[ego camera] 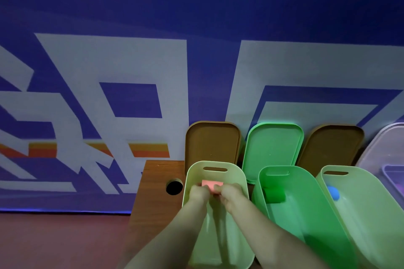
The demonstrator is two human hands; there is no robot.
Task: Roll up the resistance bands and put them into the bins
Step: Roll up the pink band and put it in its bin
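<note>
- Pink resistance band (211, 185), rolled into a short block, is pinched between both hands, which grip it from either side so that only its top and middle show between the fingertips.
- Both forearms reach forward from the bottom edge and converge over the pale green bin (215, 162). The left hand (198, 194) and right hand (231, 195) are down inside it, fingers curled onto the roll near the far end, below the handle slot.
- Just to the right stands a brighter green bin (306, 214) with a green roll (274, 195) lying in it.
- Right of that is another pale green bin (367, 214) holding a blue roll (333, 192).
- The bins stand on a wooden table (157, 181), which has a round hole (174, 186) just left of the first bin.
- Behind the bins, four lids lean upright: a brown lid (212, 142), a green lid (273, 148), a second brown lid (330, 146) and a translucent lid (384, 144) at the right edge.
- Farthest back is a blue wall (196, 6) with large pale shapes.
</note>
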